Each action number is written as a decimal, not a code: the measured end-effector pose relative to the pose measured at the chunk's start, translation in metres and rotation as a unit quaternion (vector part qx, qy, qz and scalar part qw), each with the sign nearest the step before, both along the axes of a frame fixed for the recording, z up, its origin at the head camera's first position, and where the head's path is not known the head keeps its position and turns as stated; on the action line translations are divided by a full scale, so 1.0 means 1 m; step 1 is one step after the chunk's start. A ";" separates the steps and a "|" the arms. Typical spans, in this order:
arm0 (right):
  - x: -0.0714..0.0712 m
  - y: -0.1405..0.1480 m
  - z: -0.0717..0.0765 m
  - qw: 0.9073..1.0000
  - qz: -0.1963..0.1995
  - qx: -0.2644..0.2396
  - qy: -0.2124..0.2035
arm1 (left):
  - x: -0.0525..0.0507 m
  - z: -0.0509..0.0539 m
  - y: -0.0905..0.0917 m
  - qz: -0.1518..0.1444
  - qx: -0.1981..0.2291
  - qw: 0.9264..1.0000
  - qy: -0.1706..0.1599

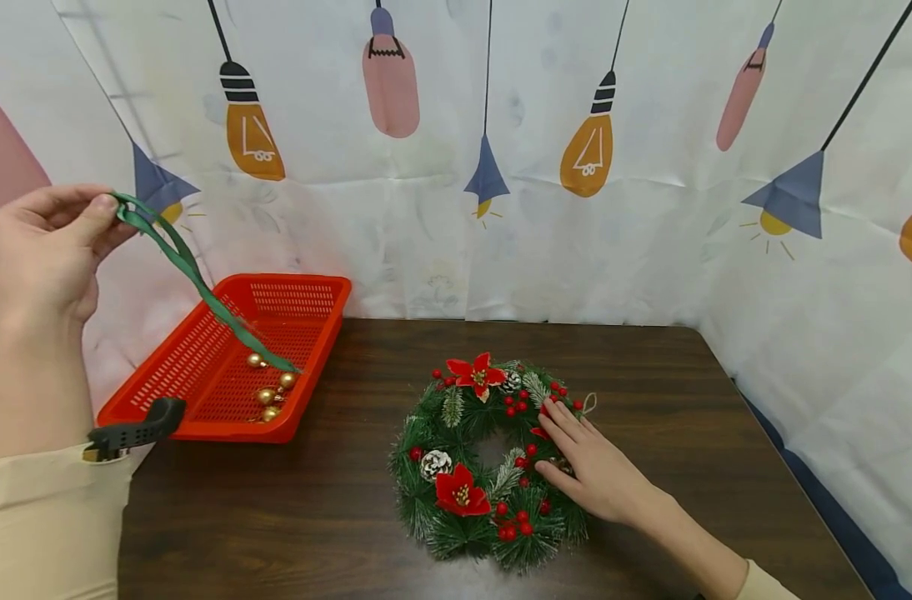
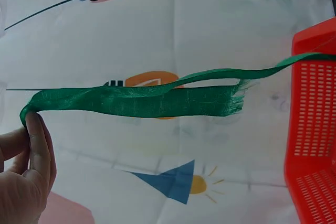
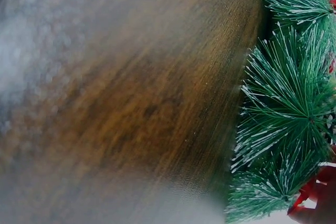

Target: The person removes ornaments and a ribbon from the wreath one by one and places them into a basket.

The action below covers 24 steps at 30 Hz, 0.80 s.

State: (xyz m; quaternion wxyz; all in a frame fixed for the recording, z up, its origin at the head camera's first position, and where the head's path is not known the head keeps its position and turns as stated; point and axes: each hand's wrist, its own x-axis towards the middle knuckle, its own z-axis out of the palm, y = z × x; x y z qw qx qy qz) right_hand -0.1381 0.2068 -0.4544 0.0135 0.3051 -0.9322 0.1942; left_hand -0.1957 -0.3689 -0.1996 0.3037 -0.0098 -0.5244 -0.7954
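Note:
High on the left, my left hand [image 1: 47,250] pinches a green ribbon [image 1: 229,318] between thumb and fingers. The ribbon is looped at the hand, and its longer tail slants down to the red basket [image 1: 323,350]. A shorter, frayed end of the ribbon [image 2: 157,103] shows in the left wrist view. My right hand [image 1: 602,471] rests on the right side of a green wreath [image 1: 444,529], its fingers extended. Red flowers [image 1: 462,493], berries [image 1: 507,531] and pinecones [image 1: 436,464] decorate the wreath. What lies under the right hand is partly hidden.
Several gold balls [image 1: 267,396] lie in the near right part of the basket, which stands at the left of the dark wooden table [image 1: 328,508]. A white curtain [image 1: 433,242] printed with lamps hangs behind. A thin string loop [image 1: 590,402] sticks out from the wreath.

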 end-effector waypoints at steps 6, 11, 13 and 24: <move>0.000 -0.001 0.001 1.000 -0.001 -0.002 -0.001 | 0.002 0.006 -0.006 0.030 -0.027 0.999 -0.033; 0.000 0.000 0.001 1.000 -0.002 -0.005 -0.003 | 0.001 -0.002 -0.008 0.023 -0.054 0.997 -0.056; 0.000 0.000 0.000 1.000 -0.003 -0.004 -0.005 | -0.001 -0.009 -0.009 0.011 -0.060 0.996 -0.065; -0.002 0.001 0.000 1.000 -0.003 0.001 -0.006 | -0.006 -0.045 -0.014 -0.081 -0.106 0.986 -0.096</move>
